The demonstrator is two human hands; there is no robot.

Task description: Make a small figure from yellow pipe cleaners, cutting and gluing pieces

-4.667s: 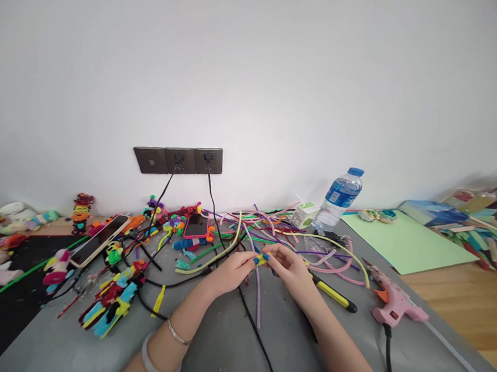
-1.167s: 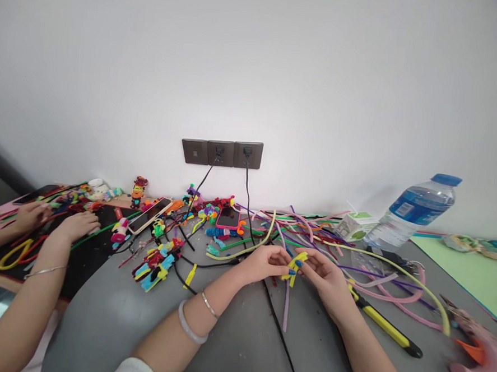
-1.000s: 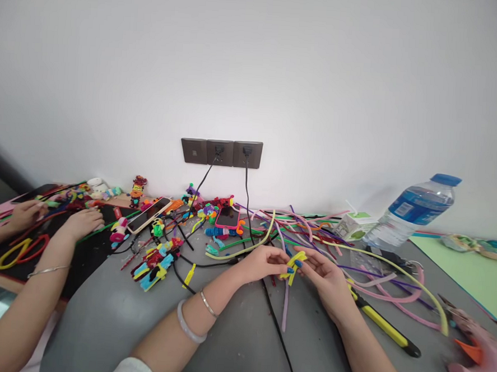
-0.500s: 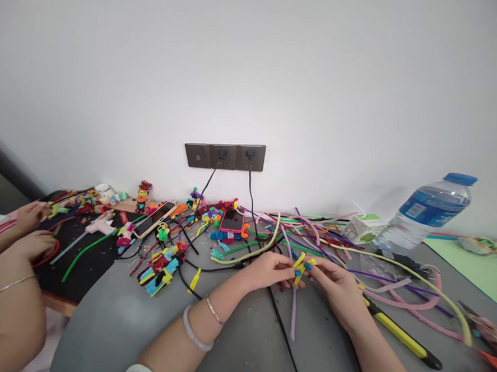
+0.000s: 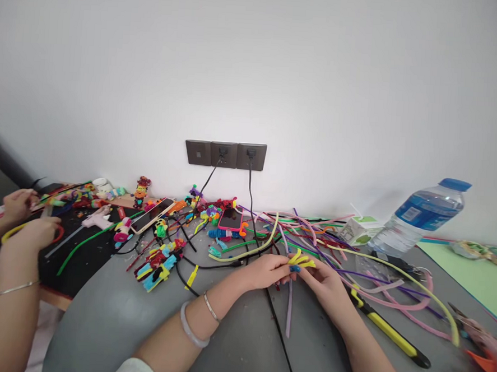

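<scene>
Between my fingertips, over the grey table (image 5: 239, 342), is a small bent yellow pipe cleaner piece (image 5: 302, 259) with several short prongs. My left hand (image 5: 266, 271) pinches it from the left. My right hand (image 5: 322, 280) pinches it from the right, and the fingertips of both hands meet below it. A lilac pipe cleaner (image 5: 289, 315) lies on the table under my hands. Many long pipe cleaners in pink, purple, green and pale yellow (image 5: 265, 244) spread out behind and to the right.
A yellow-black utility knife (image 5: 391, 332) lies right of my arm. Beyond stand a tilted-looking water bottle (image 5: 423, 216) and a drink carton (image 5: 359, 231). Black cables (image 5: 279, 334) cross the table. Phones (image 5: 232, 220) and pipe-cleaner figures (image 5: 157, 267) lie left. Another person's hands (image 5: 30, 231) hold scissors.
The yellow piece has been turned, so its prongs now point up and right, and my fingers have drawn closer together. At left, the other person's hand has lifted with the scissors.
</scene>
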